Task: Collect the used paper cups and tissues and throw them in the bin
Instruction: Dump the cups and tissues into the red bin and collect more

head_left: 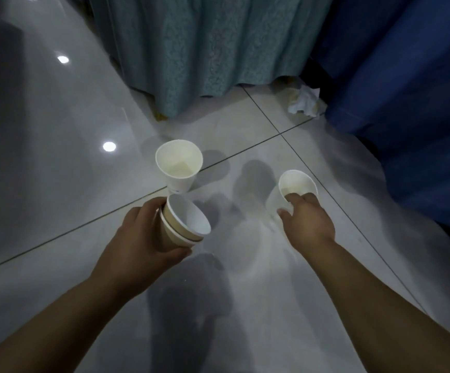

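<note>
My left hand (140,235) grips a stack of nested tan paper cups (186,223), tilted with the mouths facing right. Just beyond that stack a white paper cup (178,165) stands upright on the tiled floor. My right hand (308,219) pinches the rim of another white paper cup (293,188), fingers over its near edge and inside the mouth. Crumpled white tissues (305,101) lie on the floor at the far right, between the two hanging cloths. No bin is in view.
A teal patterned cloth (205,44) hangs to the floor at the back. A dark blue cloth (412,90) drapes down along the right side. Glossy grey floor tiles (57,157) spread to the left, with ceiling lights reflected in them.
</note>
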A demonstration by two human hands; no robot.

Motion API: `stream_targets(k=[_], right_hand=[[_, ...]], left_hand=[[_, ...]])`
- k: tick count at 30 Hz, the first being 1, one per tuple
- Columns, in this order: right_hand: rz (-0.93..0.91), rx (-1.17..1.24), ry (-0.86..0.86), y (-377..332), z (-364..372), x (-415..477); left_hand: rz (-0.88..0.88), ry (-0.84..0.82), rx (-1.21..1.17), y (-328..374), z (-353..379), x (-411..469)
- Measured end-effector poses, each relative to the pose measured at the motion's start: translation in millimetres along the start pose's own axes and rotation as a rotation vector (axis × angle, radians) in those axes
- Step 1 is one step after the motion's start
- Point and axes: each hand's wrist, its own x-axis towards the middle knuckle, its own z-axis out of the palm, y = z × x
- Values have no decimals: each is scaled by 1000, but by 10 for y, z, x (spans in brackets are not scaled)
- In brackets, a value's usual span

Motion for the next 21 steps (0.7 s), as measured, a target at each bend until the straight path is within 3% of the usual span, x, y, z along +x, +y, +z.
stream_targets(k=[4, 7, 13, 16, 21], right_hand=[[-44, 62, 102, -13, 54, 81], [-131, 311, 249, -217, -73, 87], [-493, 607, 438, -997, -394, -19], [-578, 581, 335, -1275, -419, -11], [-592, 306, 73, -1545, -230, 61]], left_hand=[[-41, 28, 17, -79, -38, 2], [-50, 62, 15, -133, -95, -1], [-109, 128, 28, -286, -240, -52], [-127, 141, 53, -360, -335, -103], [-159, 165, 81, -464, -470, -149]])
